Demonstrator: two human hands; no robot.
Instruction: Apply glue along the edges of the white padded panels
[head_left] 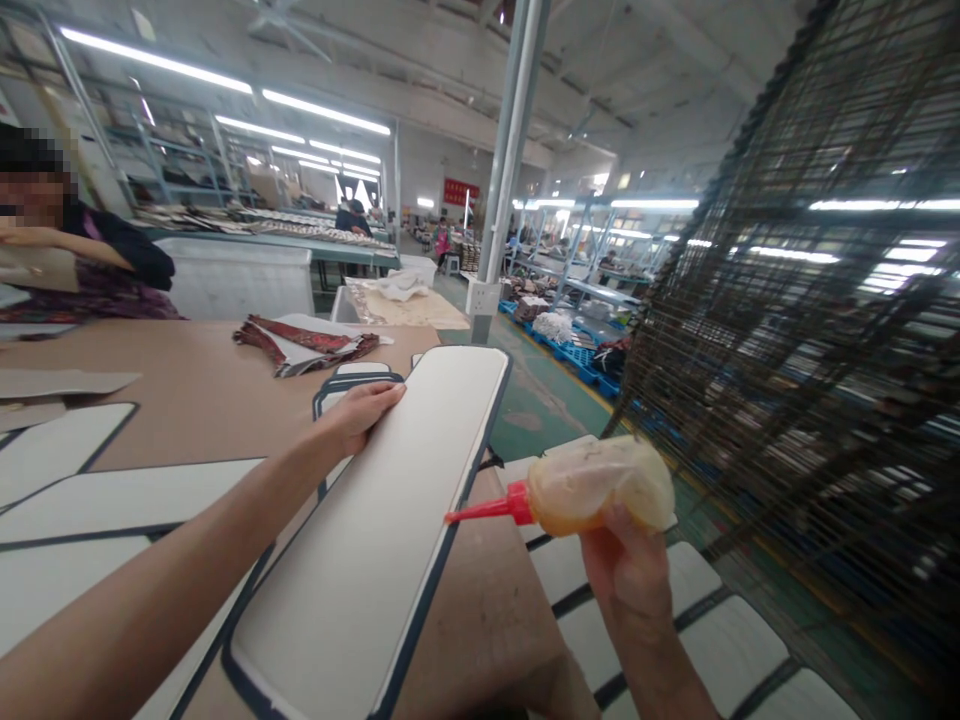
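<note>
A long white panel with rounded corners and a dark blue border is tilted up over the brown table. My left hand grips its left edge near the far end, thumb on the white face. In my right hand is a squeeze bottle, see-through and partly filled with yellowish liquid, lying on its side. Its red nozzle points left, and the tip meets the panel's right edge. Fingers behind the bottle are partly hidden.
More white panels with dark borders lie on the table's left; others sit lower right. Folded red-and-grey fabric rests at the back. A person sits at far left. A mesh rack rises on the right, near a post.
</note>
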